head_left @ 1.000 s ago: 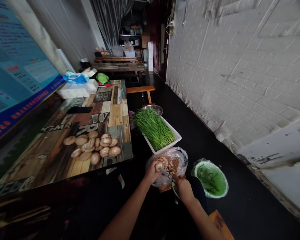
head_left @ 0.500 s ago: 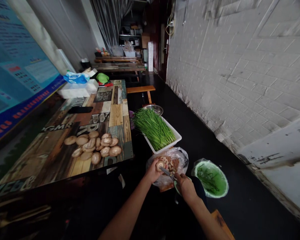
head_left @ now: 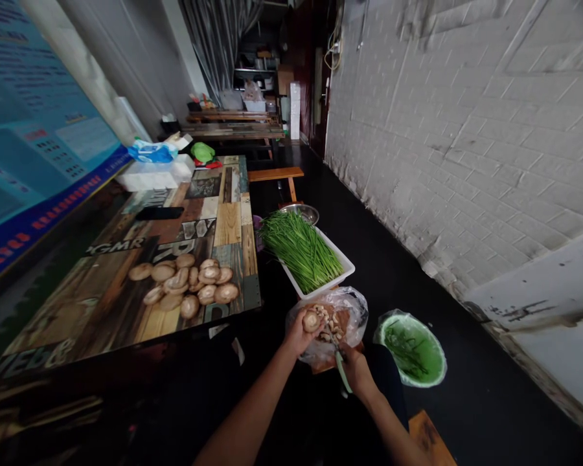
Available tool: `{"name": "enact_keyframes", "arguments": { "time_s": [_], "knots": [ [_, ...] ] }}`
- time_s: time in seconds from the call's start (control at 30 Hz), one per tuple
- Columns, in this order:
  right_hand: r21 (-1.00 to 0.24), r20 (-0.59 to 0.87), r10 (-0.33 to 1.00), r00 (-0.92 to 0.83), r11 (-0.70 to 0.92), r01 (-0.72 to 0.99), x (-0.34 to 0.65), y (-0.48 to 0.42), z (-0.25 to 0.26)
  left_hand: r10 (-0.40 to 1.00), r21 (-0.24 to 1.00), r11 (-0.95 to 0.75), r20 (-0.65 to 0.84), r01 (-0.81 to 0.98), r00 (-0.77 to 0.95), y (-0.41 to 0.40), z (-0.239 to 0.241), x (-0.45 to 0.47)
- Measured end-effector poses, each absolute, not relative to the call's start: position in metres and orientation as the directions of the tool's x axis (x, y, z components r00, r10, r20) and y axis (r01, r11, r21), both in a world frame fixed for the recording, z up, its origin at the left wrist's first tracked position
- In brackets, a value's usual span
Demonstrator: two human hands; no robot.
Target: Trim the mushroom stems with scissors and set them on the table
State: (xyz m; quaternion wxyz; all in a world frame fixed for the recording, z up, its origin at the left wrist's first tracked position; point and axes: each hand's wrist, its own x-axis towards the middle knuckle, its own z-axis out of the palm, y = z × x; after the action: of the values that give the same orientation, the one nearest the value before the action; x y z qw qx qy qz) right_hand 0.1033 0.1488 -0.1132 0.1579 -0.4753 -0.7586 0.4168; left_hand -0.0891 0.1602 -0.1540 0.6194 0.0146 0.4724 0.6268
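Observation:
My left hand is closed round a brown mushroom, its round face turned up. Green-handled scissors are in my right hand, blades pointing down and away among the cut pieces. Both hands are over a clear plastic bag spread open on a low wooden stool. Small pale mushroom pieces lie inside it. Whole mushrooms sit grouped on the patterned table to the left.
Just beyond the bag stands a white tray heaped with long green chives. A metal bowl is behind it. To the right, a lined green bin holds green scraps. A phone lies on the table; a wooden bench is farther off.
The scissors have moved off the mushroom and now tilt downward over the bag, with my right hand slightly lower. My left hand still holds the mushroom. The view has shifted a little.

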Motion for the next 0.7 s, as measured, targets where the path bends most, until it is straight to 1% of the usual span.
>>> {"name": "enact_keyframes", "arguments": {
  "time_s": [0.03, 0.1, 0.2, 0.27, 0.33, 0.37, 0.4, 0.47, 0.53, 0.6, 0.63, 0.67, 0.7],
  "knots": [
    [-0.818, -0.144, 0.871, -0.47, 0.163, 0.552, 0.105, 0.147, -0.12, 0.802, 0.655, 0.215, -0.542, -0.724, -0.253, 0.159, -0.155, -0.09],
    [-0.847, -0.128, 0.898, -0.421, 0.122, 0.518, 0.109, 0.143, -0.129, 0.826, 0.73, 0.208, -0.488, -0.651, -0.283, 0.156, -0.156, -0.091],
    [-0.837, -0.141, 0.926, -0.35, 0.078, 0.542, 0.114, 0.142, -0.134, 0.855, 0.825, 0.173, -0.397, -0.539, -0.333, 0.153, -0.148, -0.091],
    [-0.827, -0.136, 0.946, -0.295, 0.055, 0.559, 0.117, 0.143, -0.133, 0.88, 0.927, 0.124, -0.267, -0.353, -0.392, 0.156, -0.14, -0.091],
    [-0.833, -0.12, 0.959, -0.258, 0.044, 0.552, 0.117, 0.146, -0.13, 0.882, 0.987, 0.108, -0.151, -0.12, -0.447, 0.162, -0.13, -0.092],
    [-0.84, -0.111, 0.962, -0.251, 0.045, 0.541, 0.117, 0.147, -0.127, 0.873, 0.993, 0.116, -0.118, -0.033, -0.473, 0.166, -0.125, -0.095],
    [-0.848, -0.099, 0.962, -0.254, 0.052, 0.527, 0.116, 0.149, -0.124, 0.859, 0.992, 0.129, -0.106, 0.012, -0.501, 0.17, -0.119, -0.098],
    [-0.865, -0.067, 0.96, -0.273, 0.081, 0.495, 0.112, 0.151, -0.118, 0.838, 0.992, 0.124, -0.115, -0.019, -0.533, 0.176, -0.103, -0.112],
    [-0.881, -0.033, 0.956, -0.293, 0.111, 0.46, 0.107, 0.151, -0.112, 0.844, 0.994, 0.068, -0.1, -0.08, -0.527, 0.176, -0.081, -0.14],
    [-0.894, -0.015, 0.952, -0.305, 0.124, 0.43, 0.102, 0.149, -0.106, 0.834, 0.995, 0.01, -0.063, -0.099, -0.549, 0.167, -0.051, -0.183],
    [-0.9, -0.011, 0.95, -0.313, 0.127, 0.417, 0.1, 0.148, -0.102, 0.793, 0.999, 0.003, -0.027, -0.04, -0.608, 0.159, -0.034, -0.21],
    [-0.905, -0.013, 0.946, -0.325, 0.128, 0.406, 0.098, 0.146, -0.099, 0.732, 0.998, 0.03, 0.018, 0.059, -0.682, 0.149, -0.018, -0.24],
    [-0.91, -0.016, 0.942, -0.334, 0.124, 0.395, 0.096, 0.144, -0.094, 0.648, 0.979, 0.107, 0.064, 0.174, -0.759, 0.136, -0.002, -0.27]
  ]
}}
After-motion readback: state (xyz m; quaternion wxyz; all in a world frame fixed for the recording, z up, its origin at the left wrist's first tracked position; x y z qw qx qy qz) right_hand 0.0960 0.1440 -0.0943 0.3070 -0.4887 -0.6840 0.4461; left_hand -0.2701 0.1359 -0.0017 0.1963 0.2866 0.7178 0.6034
